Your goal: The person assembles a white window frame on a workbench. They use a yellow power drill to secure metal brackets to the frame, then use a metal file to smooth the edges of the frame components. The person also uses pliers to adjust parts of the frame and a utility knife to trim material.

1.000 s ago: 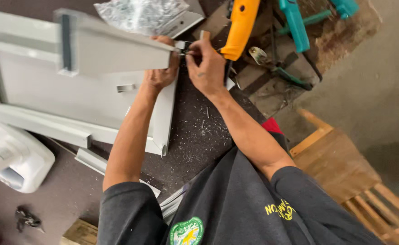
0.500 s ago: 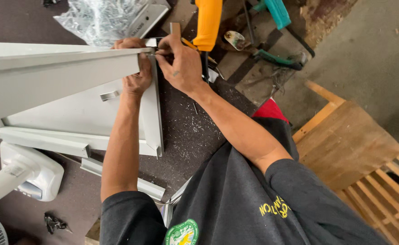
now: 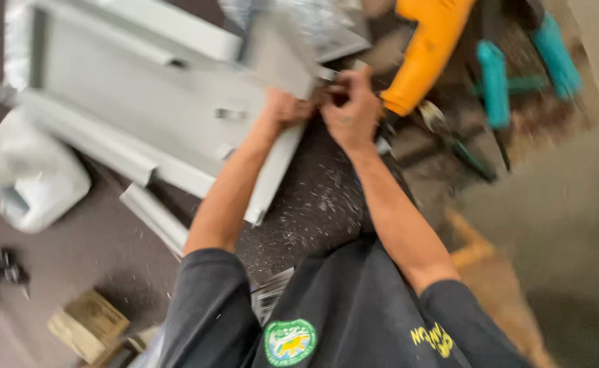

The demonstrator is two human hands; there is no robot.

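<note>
A yellow drill (image 3: 425,48) crowds just right of the fingers (image 3: 343,92); a grey frame (image 3: 143,102) blocks left; dark benchtop (image 3: 320,197) below lies open.

One head-worn camera looks steeply down, close over the worktable (image 3: 326,204) (picture blurred).

Both arms reach forward; left hand (image 3: 287,109) and right hand (image 3: 351,112) curled close together

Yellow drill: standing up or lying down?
Lying down. The yellow drill rests on its side on the dark bench, just beyond the right hand; nobody holds it.
</note>
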